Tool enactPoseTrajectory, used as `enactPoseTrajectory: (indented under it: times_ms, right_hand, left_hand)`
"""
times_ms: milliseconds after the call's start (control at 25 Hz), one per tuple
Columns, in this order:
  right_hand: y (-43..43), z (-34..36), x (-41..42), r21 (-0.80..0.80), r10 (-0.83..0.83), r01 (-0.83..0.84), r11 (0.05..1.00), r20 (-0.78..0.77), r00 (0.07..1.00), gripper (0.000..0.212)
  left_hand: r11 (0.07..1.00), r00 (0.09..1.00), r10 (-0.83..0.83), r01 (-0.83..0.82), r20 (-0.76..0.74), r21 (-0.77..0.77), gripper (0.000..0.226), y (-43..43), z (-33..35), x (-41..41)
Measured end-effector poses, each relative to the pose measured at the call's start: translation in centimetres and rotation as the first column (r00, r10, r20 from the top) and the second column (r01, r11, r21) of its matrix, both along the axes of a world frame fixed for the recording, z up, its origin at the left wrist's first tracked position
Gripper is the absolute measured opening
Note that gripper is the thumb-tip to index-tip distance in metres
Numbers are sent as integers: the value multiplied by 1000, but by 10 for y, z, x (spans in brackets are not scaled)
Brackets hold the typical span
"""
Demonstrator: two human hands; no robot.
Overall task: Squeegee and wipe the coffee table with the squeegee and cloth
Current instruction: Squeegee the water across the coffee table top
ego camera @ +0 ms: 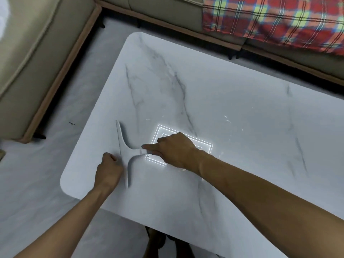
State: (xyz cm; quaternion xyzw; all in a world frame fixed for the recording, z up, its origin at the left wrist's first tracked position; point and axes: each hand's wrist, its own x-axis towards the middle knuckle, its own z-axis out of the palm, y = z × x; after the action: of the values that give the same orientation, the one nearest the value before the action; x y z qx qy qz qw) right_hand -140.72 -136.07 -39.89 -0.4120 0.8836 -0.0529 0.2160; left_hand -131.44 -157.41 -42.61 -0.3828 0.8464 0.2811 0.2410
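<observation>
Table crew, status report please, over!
Right hand grips squeegee handle. Left hand curled beside its blade, grip unclear. Blade down on coffee table. No cloth in view.

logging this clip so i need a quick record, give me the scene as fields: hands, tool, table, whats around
surface: white marble-look coffee table, with a square light reflection on it
tool: squeegee on the table, blade towards the person's left
right hand: grips the squeegee handle, index finger stretched along it
left hand: fingers curled, right beside the blade; whether it holds the blade cannot be told
cloth: not in view
surroundings: beige sofa, plaid blanket
</observation>
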Motion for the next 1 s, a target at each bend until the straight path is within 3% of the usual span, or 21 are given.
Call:
enactPoseTrajectory:
  times_ms: [160, 320, 600, 720, 800, 1000]
  right_hand:
    - [-31, -12, -28, 37, -18, 18, 999, -2, 1000, 38]
    - [28, -9, -50, 70, -313, 312, 947, 4, 950, 38]
    - [190, 17, 25, 179, -705, 706, 685, -81, 704, 41]
    - [217, 34, 60, 161, -789, 802, 575, -148, 596, 43]
    - [200, 41, 73, 107, -792, 800, 591, -114, 600, 41]
    - [74, 23, 101, 64, -461, 457, 887, 103, 881, 38]
  left_hand:
    - [993, 997, -73, 69, 38, 93, 10, -9, -11, 11]
    - [959, 972, -220, 200, 83, 202, 13, 7, -21, 13]
    - [931, 926, -337, 301, 171, 206, 20, 20, -26, 6]
    - [923, 925, -354, 322, 138, 210, 20, 23, -22, 14]
    - [924, 935, -344, 319, 92, 212, 16, 22, -18, 23]
    - [971, 980, -194, 185, 41, 151, 17, 7, -4, 41]
